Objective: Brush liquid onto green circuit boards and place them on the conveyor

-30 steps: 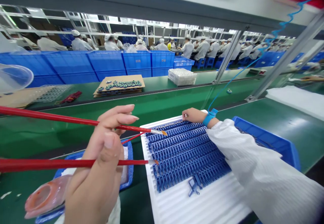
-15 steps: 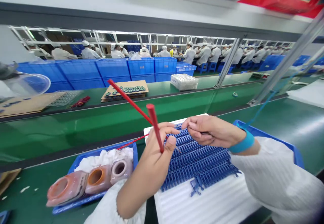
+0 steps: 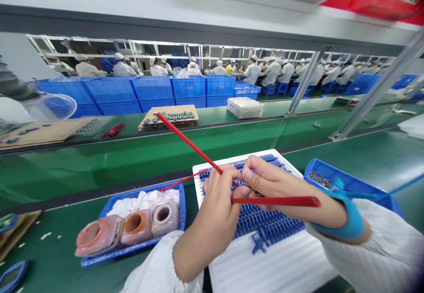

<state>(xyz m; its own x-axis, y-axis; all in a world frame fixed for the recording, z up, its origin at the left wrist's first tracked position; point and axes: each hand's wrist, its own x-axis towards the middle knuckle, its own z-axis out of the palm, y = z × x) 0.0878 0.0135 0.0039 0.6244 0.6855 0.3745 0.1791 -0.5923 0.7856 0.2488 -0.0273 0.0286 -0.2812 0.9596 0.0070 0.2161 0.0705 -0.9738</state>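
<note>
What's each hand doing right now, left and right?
Left hand: closed, holding two red brushes.
Right hand: fingers pinched shut over the blue parts; what they grip cannot be told.

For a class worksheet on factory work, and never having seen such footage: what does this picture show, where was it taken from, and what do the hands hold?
There is no machine: the camera sits on a worker's head, looking down at their own two hands. The left hand grips two long red-handled paintbrushes, one slanting up and left, one lying across the right hand, whose fingertips meet the left's; whether they pinch anything is unclear. Below lie rows of small blue plastic parts on a white ridged tray. Beside it, a shallow blue tray holds three paint-stained pots and white cloth, all on a green belt.
</note>
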